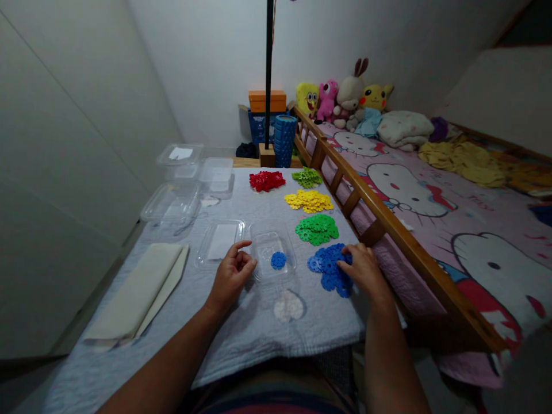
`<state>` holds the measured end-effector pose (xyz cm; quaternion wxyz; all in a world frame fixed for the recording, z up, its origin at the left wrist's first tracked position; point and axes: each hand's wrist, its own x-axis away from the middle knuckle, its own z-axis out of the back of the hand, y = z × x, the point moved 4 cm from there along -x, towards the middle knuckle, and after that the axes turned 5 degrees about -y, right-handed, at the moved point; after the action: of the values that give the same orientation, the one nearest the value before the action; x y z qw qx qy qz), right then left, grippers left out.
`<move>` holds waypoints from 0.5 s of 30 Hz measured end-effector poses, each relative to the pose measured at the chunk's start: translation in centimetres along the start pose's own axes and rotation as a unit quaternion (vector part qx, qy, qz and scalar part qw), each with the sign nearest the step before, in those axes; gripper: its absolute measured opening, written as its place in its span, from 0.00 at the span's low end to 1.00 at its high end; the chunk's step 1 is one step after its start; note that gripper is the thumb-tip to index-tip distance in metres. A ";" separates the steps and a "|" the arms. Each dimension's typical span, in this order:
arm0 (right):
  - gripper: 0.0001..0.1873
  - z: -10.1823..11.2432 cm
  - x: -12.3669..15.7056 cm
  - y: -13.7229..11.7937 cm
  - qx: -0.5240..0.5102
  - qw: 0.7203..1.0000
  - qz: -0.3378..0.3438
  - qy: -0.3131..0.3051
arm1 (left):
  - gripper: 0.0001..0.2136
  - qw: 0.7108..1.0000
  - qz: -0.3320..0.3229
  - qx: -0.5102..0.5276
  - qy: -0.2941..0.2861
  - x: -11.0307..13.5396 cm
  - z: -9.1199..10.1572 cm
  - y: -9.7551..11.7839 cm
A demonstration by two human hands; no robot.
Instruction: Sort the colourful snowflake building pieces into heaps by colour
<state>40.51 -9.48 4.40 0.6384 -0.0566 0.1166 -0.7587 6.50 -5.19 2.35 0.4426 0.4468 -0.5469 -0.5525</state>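
Note:
A clear plastic container (284,278) stands on the table with one blue snowflake disc (278,260) inside. My left hand (235,267) is at its left rim, thumb and index finger apart, holding nothing I can see. A pile of blue snowflake discs (331,261) lies to the right. My right hand (365,267) reaches into that pile's right side, its thumb and fingertips closed around the edge of a blue disc. Left of the container is its clear lid (202,253), with a white paper (222,241) on it.
Green (317,229), yellow (308,200), light green (306,177) and red piles (267,181) run behind the blue one. More clear containers (170,202) stand at left, near a folded cream cloth (138,290). A wooden bed rail (371,210) borders the table's right side.

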 end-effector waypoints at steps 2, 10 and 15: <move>0.07 0.2 -0.1 -0.1 -0.026 1.000 0.003 -0.005 | 0.23 1.000 0.001 0.001 0.000 0.0 0.0 0.1; 0.07 1.8 -0.5 -0.9 -0.245 0.966 0.000 -0.085 | 0.23 1.000 0.004 0.005 -0.001 0.1 -0.1 0.3; 0.09 2.6 -1.6 -5.6 -0.370 0.927 0.032 -0.058 | 0.23 1.000 0.007 0.003 0.000 0.1 -0.1 0.3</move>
<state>36.10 -7.30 8.42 0.6016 -0.3288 0.3532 -0.6366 6.57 -5.33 2.64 0.4450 0.4443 -0.5520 -0.5476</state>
